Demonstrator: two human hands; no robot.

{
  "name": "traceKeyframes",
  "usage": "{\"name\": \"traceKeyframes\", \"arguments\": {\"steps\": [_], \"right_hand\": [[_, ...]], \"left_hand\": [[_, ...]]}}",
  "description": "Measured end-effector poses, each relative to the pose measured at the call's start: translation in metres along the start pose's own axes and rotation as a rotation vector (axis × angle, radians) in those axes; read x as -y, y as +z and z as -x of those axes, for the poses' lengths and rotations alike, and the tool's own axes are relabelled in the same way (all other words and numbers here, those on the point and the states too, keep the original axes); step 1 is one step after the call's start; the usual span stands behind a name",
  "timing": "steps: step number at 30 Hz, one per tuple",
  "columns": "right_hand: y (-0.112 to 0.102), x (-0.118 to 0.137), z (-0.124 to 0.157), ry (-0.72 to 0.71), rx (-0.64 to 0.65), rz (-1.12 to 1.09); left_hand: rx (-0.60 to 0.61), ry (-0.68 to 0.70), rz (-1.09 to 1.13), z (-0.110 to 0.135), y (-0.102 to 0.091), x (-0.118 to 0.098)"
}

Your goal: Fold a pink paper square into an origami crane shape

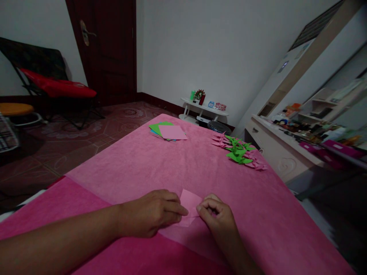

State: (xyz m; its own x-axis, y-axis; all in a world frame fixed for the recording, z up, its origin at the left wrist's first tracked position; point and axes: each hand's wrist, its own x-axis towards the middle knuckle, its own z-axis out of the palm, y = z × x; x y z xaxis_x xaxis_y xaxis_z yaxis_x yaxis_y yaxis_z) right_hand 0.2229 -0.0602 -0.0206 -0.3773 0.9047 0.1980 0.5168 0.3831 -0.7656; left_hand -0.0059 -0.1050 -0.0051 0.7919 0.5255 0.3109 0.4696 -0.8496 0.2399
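A small folded sheet of pink origami paper [189, 200] lies on the pink cloth in front of me, with a flap toward my side. My left hand [160, 212] rests at its left edge, fingers bent and close together, the index fingertip pressed on the paper. At the opposite edge, my right hand [215, 210] pinches the paper between thumb and curled fingers. The undersides of the left fingers are hidden. Farther back on the right sit several folded green and pink paper cranes [237, 151].
A stack of square paper sheets [173, 132], pink on top with green and blue below, lies toward the table's far end. The pink tablecloth [137, 164] covers the table. A dresser [283, 152] stands right, a white shelf [205, 105] behind, a red chair [61, 88] left.
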Motion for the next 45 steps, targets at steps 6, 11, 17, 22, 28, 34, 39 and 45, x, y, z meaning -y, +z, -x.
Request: {"name": "traceKeyframes", "arguments": {"steps": [6,11,17,22,28,34,39,45], "right_hand": [[0.001,0.003,-0.001,-0.010,-0.024,0.088],[0.002,0.002,-0.003,0.006,-0.042,0.129],[0.003,-0.001,-0.002,0.011,-0.057,0.158],[0.003,-0.001,-0.002,0.017,-0.042,0.164],[0.001,0.001,-0.005,0.044,-0.015,0.176],[-0.002,-0.003,-0.005,0.086,-0.034,0.135],[-0.003,-0.012,-0.006,0.093,-0.114,0.028],[-0.009,-0.001,-0.006,0.095,-0.114,0.125]], "left_hand": [[-0.058,0.015,0.031,0.001,0.003,0.001],[-0.060,0.015,0.044,0.001,0.003,0.001],[-0.050,-0.004,0.091,-0.004,0.004,-0.002],[-0.049,-0.050,0.019,-0.011,0.003,-0.009],[-0.006,-0.033,-0.017,-0.016,0.002,-0.013],[0.038,-0.056,0.000,-0.018,0.004,-0.013],[0.028,-0.068,-0.015,-0.018,0.006,-0.014],[-0.034,-0.082,-0.012,-0.016,0.011,-0.014]]}}
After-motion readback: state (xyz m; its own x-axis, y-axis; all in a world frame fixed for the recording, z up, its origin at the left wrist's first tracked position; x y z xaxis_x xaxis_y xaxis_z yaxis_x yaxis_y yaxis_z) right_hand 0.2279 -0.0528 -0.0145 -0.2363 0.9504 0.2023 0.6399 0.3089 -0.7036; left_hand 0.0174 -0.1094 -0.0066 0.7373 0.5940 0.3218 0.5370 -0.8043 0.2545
